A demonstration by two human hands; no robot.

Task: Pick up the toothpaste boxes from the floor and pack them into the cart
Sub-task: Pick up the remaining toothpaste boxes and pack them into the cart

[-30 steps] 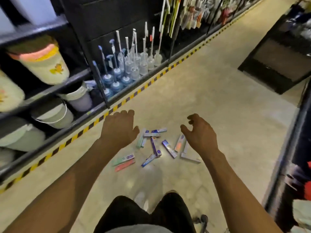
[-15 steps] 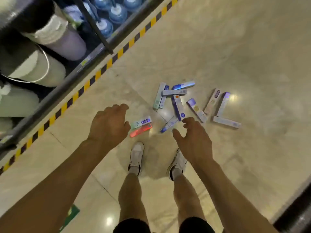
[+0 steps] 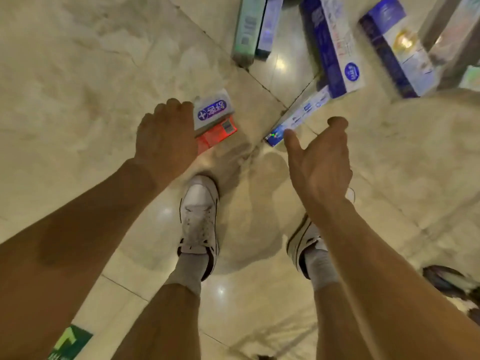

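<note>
Toothpaste boxes (image 3: 335,48) lie scattered on the floor (image 3: 78,74). The left hand (image 3: 166,141) covers the ends of a white box (image 3: 213,110) and a red box (image 3: 218,133), its fingers curled under and hidden, so I cannot tell if it is grasping. The right hand (image 3: 322,162) hovers with fingers released, just beside a blue box (image 3: 298,118).

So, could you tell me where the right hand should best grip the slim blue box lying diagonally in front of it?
Probably its near end, from above: the slim blue box lies flat on the floor, narrow enough to pinch across its long sides, and the open right hand hovers by that end.
</note>
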